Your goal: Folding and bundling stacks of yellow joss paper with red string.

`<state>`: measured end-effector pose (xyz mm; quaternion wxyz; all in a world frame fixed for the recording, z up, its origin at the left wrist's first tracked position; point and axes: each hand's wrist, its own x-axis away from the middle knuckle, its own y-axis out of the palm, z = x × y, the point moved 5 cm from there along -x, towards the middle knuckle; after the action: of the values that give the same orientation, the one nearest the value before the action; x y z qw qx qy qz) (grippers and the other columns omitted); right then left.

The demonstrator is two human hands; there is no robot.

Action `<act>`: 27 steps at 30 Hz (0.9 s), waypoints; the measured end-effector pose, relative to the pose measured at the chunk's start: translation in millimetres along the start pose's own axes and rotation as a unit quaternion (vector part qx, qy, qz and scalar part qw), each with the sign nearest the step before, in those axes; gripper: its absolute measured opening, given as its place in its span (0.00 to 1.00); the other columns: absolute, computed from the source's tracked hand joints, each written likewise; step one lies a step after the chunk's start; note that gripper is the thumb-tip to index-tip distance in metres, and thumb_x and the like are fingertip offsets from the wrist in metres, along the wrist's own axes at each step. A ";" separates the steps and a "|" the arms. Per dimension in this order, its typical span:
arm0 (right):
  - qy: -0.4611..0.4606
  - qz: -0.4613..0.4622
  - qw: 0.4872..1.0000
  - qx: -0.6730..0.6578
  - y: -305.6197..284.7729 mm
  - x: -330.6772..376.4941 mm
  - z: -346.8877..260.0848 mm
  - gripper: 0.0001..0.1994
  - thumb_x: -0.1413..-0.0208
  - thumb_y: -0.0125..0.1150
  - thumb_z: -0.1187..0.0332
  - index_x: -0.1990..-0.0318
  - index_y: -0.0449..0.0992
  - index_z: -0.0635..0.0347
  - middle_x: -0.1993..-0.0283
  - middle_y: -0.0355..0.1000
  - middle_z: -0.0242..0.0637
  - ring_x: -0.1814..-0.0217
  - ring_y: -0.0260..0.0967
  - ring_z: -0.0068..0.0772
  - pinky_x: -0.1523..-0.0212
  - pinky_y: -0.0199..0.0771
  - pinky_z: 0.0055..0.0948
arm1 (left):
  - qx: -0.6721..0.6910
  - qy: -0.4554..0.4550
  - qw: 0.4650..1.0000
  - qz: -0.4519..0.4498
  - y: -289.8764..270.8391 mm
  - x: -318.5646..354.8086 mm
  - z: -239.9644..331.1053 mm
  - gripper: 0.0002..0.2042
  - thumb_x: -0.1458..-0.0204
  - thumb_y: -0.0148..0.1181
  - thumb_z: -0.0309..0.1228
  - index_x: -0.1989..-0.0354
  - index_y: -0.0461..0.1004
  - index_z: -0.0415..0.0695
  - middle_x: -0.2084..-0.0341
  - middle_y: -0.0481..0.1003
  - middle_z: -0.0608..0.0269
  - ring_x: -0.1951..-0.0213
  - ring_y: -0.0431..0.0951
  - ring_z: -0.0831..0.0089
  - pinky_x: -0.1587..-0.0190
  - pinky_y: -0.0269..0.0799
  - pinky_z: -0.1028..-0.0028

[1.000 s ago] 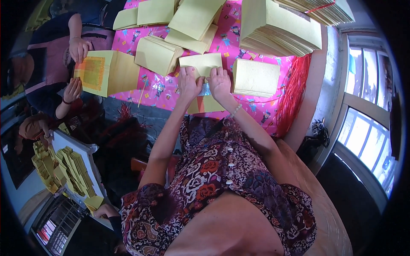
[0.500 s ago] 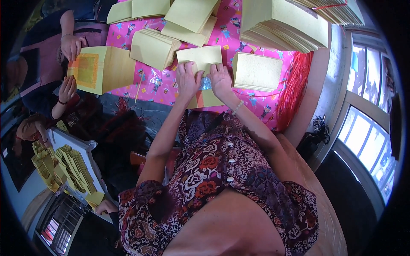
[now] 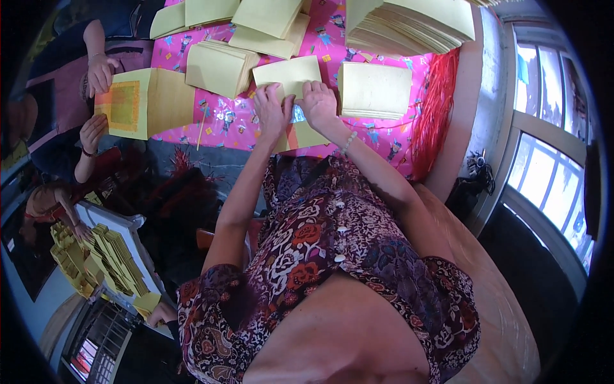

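A sheet of yellow paper (image 3: pixel 295 72) lies in front of me on the pink patterned table cover. Its near part carries an orange-red band (image 3: pixel 291 136) and a shiny silvery patch (image 3: pixel 299 114), partly hidden by my hands. My left hand (image 3: pixel 273 114) grips the left side of the sheet, fingers bent over it and thumb pointing inward. On the other side my right hand (image 3: pixel 320 107), with a beaded bracelet at the wrist, presses and pinches the sheet with curled fingers. Just right of it lies a stack of yellow paper (image 3: pixel 376 89).
More yellow paper stacks (image 3: pixel 220 67) lie left and at the back, with a tall bundle (image 3: pixel 409 29) far right. Red strands (image 3: pixel 437 121) hang along the table's right edge. At left a co-worker's hands (image 3: pixel 96 131) hold an orange-printed sheet (image 3: pixel 125 105). Lower left, people handle folded yellow paper (image 3: pixel 115 256).
The whole view has shifted slightly. My right hand's fingers are more curled, and less of the silvery patch shows. At lower left, a person's arm now reaches over the folded paper.
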<state>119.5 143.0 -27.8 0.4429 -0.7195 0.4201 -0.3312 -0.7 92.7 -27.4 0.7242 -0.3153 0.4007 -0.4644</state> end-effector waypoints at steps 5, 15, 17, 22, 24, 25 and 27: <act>-0.022 -0.021 0.999 0.020 12.4 -4.8 6.1 0.20 0.51 0.61 0.55 0.60 0.70 0.62 0.57 0.68 0.44 0.50 0.66 0.43 0.50 0.68 0.37 | 0.071 0.015 0.997 0.006 -2.6 2.0 -9.9 0.18 0.53 0.63 0.34 0.56 0.68 0.42 0.60 0.64 0.50 0.55 0.63 0.54 0.51 0.59 0.59; -0.024 -0.031 0.999 0.008 17.5 -12.0 14.8 0.18 0.51 0.61 0.57 0.61 0.71 0.63 0.57 0.69 0.45 0.51 0.67 0.44 0.49 0.68 0.37 | 0.153 0.027 0.987 -0.031 -4.8 2.5 -37.4 0.06 0.56 0.66 0.28 0.71 0.76 0.44 0.74 0.68 0.64 0.65 0.65 0.67 0.64 0.64 0.71; -0.032 -0.030 0.999 0.007 18.3 -12.4 14.1 0.17 0.51 0.61 0.58 0.61 0.71 0.62 0.58 0.69 0.45 0.51 0.67 0.44 0.49 0.68 0.36 | 0.169 0.001 0.983 -0.064 -3.8 2.6 -46.2 0.05 0.55 0.65 0.28 0.70 0.76 0.44 0.73 0.69 0.65 0.66 0.65 0.70 0.65 0.63 0.74; -0.064 0.005 0.998 0.002 19.8 -9.3 15.1 0.15 0.52 0.61 0.60 0.63 0.71 0.62 0.60 0.70 0.44 0.53 0.68 0.43 0.51 0.69 0.35 | 0.242 -0.021 0.961 -0.132 -3.3 1.9 -70.3 0.04 0.52 0.63 0.28 0.68 0.78 0.44 0.72 0.69 0.68 0.66 0.63 0.77 0.68 0.62 0.79; -0.059 0.020 0.998 -0.023 19.9 -9.2 16.7 0.14 0.52 0.62 0.61 0.63 0.71 0.61 0.61 0.70 0.44 0.53 0.68 0.43 0.51 0.69 0.36 | 0.268 -0.032 0.948 -0.168 1.9 2.0 -75.9 0.05 0.51 0.61 0.28 0.65 0.79 0.45 0.72 0.66 0.65 0.65 0.64 0.72 0.61 0.64 0.74; -0.059 0.019 0.998 -0.023 20.8 -7.7 17.3 0.14 0.52 0.62 0.61 0.63 0.71 0.61 0.61 0.70 0.44 0.53 0.68 0.43 0.51 0.69 0.36 | 0.268 -0.033 0.948 -0.168 1.5 3.7 -78.6 0.05 0.51 0.61 0.28 0.65 0.79 0.45 0.72 0.66 0.65 0.65 0.64 0.72 0.61 0.64 0.74; -0.060 -0.006 0.997 -0.054 22.8 -5.5 18.3 0.13 0.52 0.62 0.62 0.64 0.71 0.62 0.61 0.70 0.44 0.54 0.68 0.44 0.52 0.69 0.36 | 0.283 -0.012 0.944 -0.171 2.5 6.9 -83.7 0.07 0.50 0.60 0.28 0.63 0.79 0.45 0.72 0.66 0.66 0.63 0.65 0.72 0.58 0.64 0.75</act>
<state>125.6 148.7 -56.4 0.4261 -0.7632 0.4058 -0.2672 -71.0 80.1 -71.6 0.6980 -0.1664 0.1838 -0.6718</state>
